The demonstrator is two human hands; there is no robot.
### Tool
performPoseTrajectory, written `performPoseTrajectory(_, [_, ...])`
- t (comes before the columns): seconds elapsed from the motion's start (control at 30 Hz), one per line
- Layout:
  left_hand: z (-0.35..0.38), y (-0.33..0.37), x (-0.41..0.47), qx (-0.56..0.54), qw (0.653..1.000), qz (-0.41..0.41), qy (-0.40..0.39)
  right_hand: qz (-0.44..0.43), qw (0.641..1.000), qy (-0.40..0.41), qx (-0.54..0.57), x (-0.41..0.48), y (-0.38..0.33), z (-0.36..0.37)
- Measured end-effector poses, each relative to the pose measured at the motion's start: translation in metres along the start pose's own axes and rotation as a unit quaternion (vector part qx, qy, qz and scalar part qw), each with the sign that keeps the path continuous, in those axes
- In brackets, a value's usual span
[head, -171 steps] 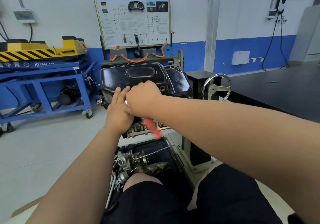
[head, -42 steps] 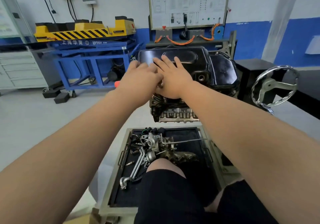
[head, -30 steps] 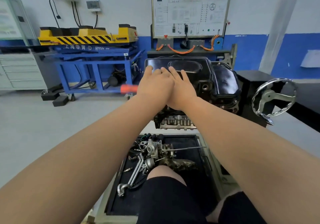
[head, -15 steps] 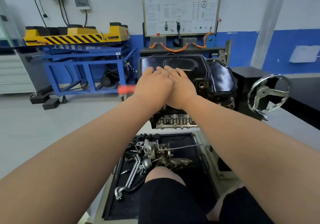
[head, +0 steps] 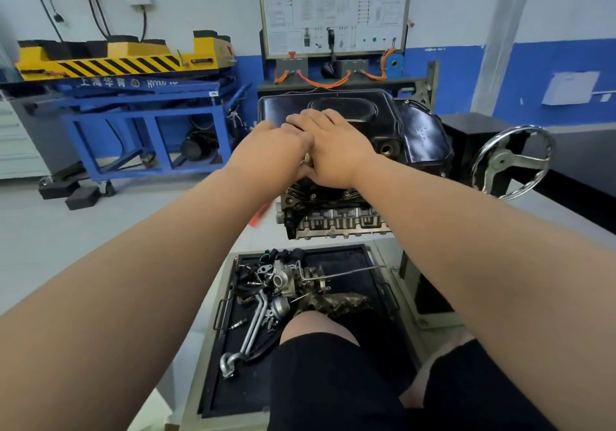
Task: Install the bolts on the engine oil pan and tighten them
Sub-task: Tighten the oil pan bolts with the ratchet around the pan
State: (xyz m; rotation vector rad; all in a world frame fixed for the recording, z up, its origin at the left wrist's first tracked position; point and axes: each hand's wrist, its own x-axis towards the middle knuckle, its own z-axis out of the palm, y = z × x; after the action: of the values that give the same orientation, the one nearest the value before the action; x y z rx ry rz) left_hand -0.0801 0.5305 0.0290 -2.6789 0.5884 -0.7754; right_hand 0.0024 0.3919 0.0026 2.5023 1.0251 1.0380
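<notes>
Right hand [head: 333,150], flat, touching oil pan [head: 396,120]

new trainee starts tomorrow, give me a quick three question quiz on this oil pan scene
1. True or false: the right hand lies flat on the black oil pan.
2. The blurred tool handle left of the engine is: A orange, B green, C white.
3. Where do the loose parts lie?
Key: 1 true; 2 A; 3 in the tray below the engine.

The red handle [head: 261,214] of the wrench has swung from pointing left to down beneath the left forearm
</notes>
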Motion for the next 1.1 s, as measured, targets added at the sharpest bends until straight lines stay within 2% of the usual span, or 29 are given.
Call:
performPoseTrajectory(0.07, [0.004,0.003,-0.005,-0.136,0.987,-0.088,-0.005,-0.009,1.000,-0.014,-0.015,0.000,0.000,-0.001])
performPoseTrajectory(0.13, [0.005,0.006,-0.008,-0.176,0.978,-0.107,0.025,0.010,1.000,-0.021,-0.003,0.000,0.000,-0.002])
performPoseTrajectory(0.23, [-0.002,0.007,-0.008,-0.130,0.987,-0.084,0.049,0.037,0.999,-0.006,0.025,0.000,-0.003,0.001])
performPoseTrajectory(0.43, [-0.015,0.022,-0.001,-0.036,0.998,-0.042,-0.026,0.055,0.996,-0.030,0.061,0.002,-0.001,-0.001])
performPoseTrajectory(0.93, [-0.022,0.023,0.004,-0.042,0.997,-0.050,-0.048,0.072,0.993,-0.034,0.091,-0.001,-0.002,-0.001])
performPoseTrajectory(1.1, [-0.029,0.028,0.006,-0.017,0.997,-0.044,-0.060,0.066,0.994,-0.052,0.064,-0.002,-0.002,0.002])
